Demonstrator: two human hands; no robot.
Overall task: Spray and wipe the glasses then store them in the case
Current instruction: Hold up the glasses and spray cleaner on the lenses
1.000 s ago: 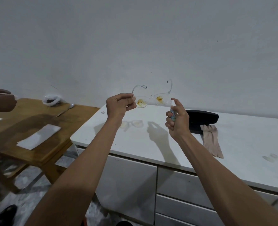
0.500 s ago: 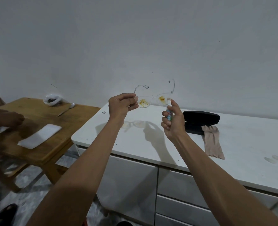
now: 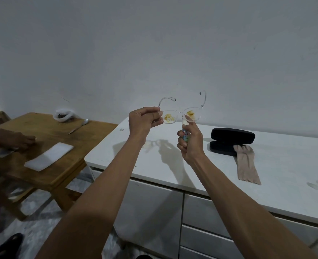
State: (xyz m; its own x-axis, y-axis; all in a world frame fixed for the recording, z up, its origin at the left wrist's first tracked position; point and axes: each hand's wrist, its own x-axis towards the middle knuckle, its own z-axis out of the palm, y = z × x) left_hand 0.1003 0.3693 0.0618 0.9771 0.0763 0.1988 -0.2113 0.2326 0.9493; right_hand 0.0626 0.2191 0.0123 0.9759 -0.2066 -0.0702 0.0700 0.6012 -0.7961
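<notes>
The left hand (image 3: 144,121) pinched the smeared glasses (image 3: 180,116); the right hand (image 3: 191,143) gripped the spray bottle (image 3: 184,133). Spraying was in hand; wiping was judged next.

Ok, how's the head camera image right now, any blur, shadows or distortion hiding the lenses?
Head view: dim, flat light; glasses sharp, yellow smears plain on both lenses. Left hand and right hand cast soft shadows on the white counter. Wide-angle bending at the edges; the other person's hand is blurred.
</notes>
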